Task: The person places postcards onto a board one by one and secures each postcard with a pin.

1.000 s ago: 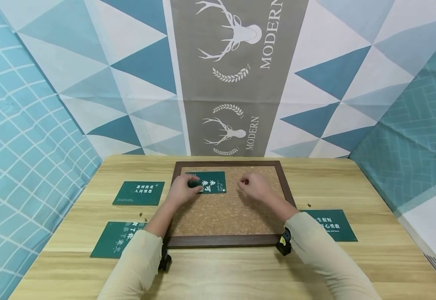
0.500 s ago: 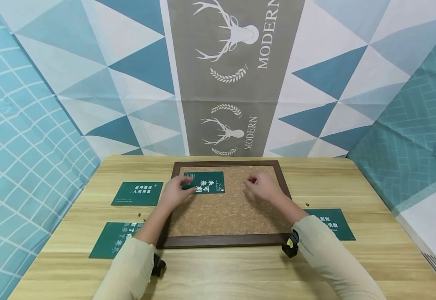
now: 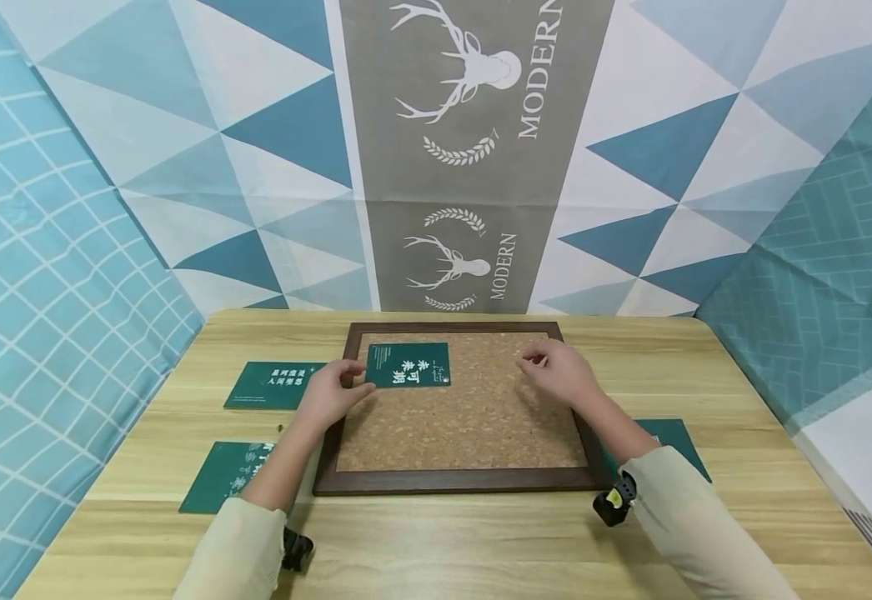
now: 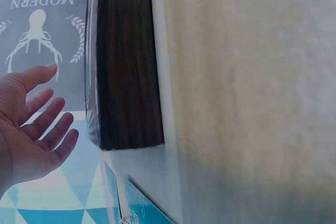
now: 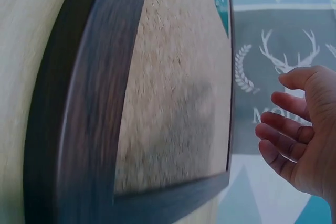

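A green card (image 3: 409,365) with white lettering lies on the upper left of a cork board (image 3: 458,429) in a dark wood frame. At the board's left edge is my left hand (image 3: 331,393), fingers bent and thumb apart, fingertips close to the card's left side; whether they touch it is hard to tell. In the left wrist view its fingers look relaxed and hold nothing. Over the board's right part hovers my right hand (image 3: 562,372). The right wrist view shows those fingers (image 5: 286,127) loosely bent and spread, with nothing between them.
Two more green cards, a back one (image 3: 267,387) and a front one (image 3: 214,477), lie left of the board. Another card (image 3: 679,437) lies on the right, partly under my forearm. A tiny brass-coloured piece (image 3: 280,428) sits on the wooden table (image 3: 436,550).
My left hand has drawn back leftward off the card, uncovering its left part. My right hand has moved to the right, away from the card. The card stays in place.
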A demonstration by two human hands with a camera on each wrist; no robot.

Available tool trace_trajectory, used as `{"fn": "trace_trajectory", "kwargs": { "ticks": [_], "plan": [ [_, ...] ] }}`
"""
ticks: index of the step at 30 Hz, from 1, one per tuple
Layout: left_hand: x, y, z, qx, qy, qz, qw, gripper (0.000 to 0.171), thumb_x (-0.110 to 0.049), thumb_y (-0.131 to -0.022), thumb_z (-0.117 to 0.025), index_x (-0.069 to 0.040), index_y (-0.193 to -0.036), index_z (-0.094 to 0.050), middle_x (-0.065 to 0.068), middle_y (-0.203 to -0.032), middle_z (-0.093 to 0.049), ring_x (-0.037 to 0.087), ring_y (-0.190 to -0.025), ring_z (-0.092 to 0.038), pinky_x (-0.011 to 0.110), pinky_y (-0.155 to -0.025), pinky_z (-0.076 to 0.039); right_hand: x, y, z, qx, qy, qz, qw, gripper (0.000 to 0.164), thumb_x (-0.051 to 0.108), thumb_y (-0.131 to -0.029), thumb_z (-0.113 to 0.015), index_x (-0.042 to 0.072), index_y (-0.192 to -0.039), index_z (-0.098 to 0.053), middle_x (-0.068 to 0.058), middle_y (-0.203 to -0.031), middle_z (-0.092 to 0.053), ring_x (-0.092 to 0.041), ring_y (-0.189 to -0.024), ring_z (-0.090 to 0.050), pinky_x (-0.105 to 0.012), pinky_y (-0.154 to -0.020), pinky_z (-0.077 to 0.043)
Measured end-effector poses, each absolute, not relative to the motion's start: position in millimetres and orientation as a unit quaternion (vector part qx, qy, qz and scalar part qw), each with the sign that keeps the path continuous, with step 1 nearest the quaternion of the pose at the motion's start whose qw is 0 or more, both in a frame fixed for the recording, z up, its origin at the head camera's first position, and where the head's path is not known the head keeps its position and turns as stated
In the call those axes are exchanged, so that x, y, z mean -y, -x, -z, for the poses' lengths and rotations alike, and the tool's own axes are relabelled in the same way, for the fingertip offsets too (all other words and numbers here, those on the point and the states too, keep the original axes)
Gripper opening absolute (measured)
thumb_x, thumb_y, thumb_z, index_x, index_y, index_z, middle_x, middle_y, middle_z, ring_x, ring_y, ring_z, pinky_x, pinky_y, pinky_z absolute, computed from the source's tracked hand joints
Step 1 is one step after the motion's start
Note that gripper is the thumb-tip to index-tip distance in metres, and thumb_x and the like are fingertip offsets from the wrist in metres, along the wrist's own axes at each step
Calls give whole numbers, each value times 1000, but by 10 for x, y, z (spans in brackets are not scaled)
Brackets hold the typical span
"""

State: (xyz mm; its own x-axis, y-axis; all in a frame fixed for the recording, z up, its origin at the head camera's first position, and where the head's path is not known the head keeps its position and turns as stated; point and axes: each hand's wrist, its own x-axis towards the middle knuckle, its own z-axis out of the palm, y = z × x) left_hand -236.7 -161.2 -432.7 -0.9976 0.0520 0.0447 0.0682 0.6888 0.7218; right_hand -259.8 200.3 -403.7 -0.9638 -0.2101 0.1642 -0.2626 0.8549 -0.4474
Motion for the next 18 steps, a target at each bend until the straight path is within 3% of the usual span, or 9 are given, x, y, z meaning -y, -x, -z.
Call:
{"fn": "trace_trajectory", "kwargs": {
  "ticks": [9, 18],
  "plan": [
    [1633, 2273, 4269, 914, 28, 406, 8, 44, -23, -88, -65, -5, -127, -56, 18, -123, -59, 33, -112, -55, 47, -88, -50, -2300, 2462, 4002, 953, -99, -279, 62, 30, 31, -91, -59, 6, -105, -68, -12, -99, -66, -26, -90, -60, -42, -74, -51],
    [1682, 2236, 4305, 912, 5, 410, 7, 46, -27, -88, -66, -5, -127, -56, 17, -122, -58, 33, -111, -56, 46, -83, -52, -2566, 2359, 4048, 954, -68, -286, 57, 34, 35, -92, -58, 6, -107, -67, -15, -105, -64, -27, -88, -59, -40, -71, -51]
  ]
}}
